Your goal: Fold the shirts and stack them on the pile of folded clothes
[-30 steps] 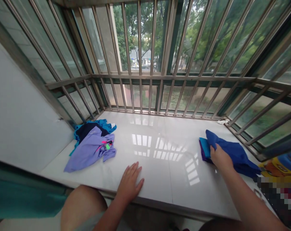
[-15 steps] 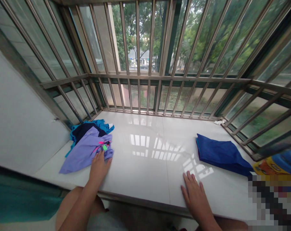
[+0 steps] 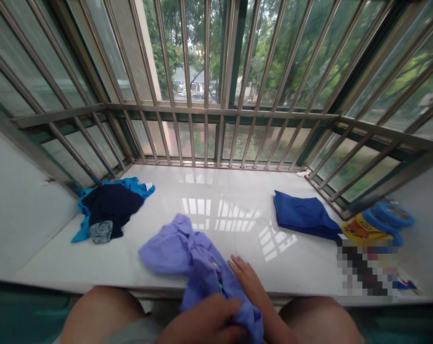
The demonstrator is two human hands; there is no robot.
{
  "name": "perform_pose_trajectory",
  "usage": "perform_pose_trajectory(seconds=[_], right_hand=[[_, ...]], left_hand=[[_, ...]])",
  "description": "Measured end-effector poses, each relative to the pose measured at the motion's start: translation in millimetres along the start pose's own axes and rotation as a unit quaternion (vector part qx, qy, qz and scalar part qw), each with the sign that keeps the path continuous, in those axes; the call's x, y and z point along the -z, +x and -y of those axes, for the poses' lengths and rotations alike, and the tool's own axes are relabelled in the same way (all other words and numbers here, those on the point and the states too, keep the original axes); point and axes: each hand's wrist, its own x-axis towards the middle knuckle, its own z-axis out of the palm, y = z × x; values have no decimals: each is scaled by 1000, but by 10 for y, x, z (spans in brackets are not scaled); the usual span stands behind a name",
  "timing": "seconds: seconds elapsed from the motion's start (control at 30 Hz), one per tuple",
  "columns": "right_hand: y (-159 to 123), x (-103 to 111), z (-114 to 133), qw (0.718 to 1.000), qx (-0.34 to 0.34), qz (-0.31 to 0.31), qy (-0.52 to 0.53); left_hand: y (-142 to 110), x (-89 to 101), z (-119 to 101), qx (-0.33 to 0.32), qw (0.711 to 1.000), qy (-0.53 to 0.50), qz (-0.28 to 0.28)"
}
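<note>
gathering a crumpled lilac garment (image 3: 198, 260) at the near edge of the white sill (image 3: 238, 200), part lying on the stone, part hanging over the lip toward the lap. left hand (image 3: 205, 322) closed in a fist on the lower bunch of that cloth; right hand (image 3: 248, 282) laid against its right side, fingers loosely spread, touching rather than gripping. looks like the start of handling this piece: pulled close, not yet spread or squared. judging from the tangle, calls next for finding an edge or seam and opening the bundle flat on the bare stone just ahead. elsewhere: a dark navy garment (image 3: 111, 205) heaped on a turquoise cloth (image 3: 135, 184) in the far left corner, a small grey patterned scrap (image 3: 101, 231) at its front; a folded blue cloth (image 3: 304, 215) well apart at right; a yellow and blue toy (image 3: 376, 222) beyond it by the window bars (image 3: 205, 114). nothing lying between the hands and the open middle of the sill; only the overhang could let the cloth slip down.
</note>
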Motion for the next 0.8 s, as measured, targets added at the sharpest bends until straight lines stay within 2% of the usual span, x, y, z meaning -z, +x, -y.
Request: perform_pose_trajectory(seconds=[0.03,0.07,0.13,0.2,0.27,0.33,0.4,0.53,0.6,0.7,0.8], right_hand=[[0,73,21,1000,10,21,20],[-19,157,37,998,20,33,42],[-96,352,66,996,31,22,79],[-180,573,115,995,22,-14,100],[-226,806,192,993,10,-50,105],[-221,1043,280,992,12,-87,94],[-171,1277,342,991,31,-117,64],[26,1764,262,990,68,-118,-24],[170,2052,151,987,46,-141,-61],[413,2577,56,965,-12,-240,-105],[549,3149,177,908,-50,-376,-177]], left_hand=[[-106,62,-130,3,1000,-18,-12],[-226,172,-225,12,998,-27,-54],[-468,477,-305,33,978,-46,-203],[-661,801,-277,69,929,-79,-356],[-780,1062,-210,98,867,-119,-474],[-840,1233,-171,98,809,-156,-559],[-876,1341,-193,74,759,-191,-618],[-936,1597,-372,-17,685,-247,-685],[-925,1833,-474,-44,670,-262,-693],[-785,2333,-620,-40,697,-280,-659],[-540,2904,-817,-79,737,-276,-612]])
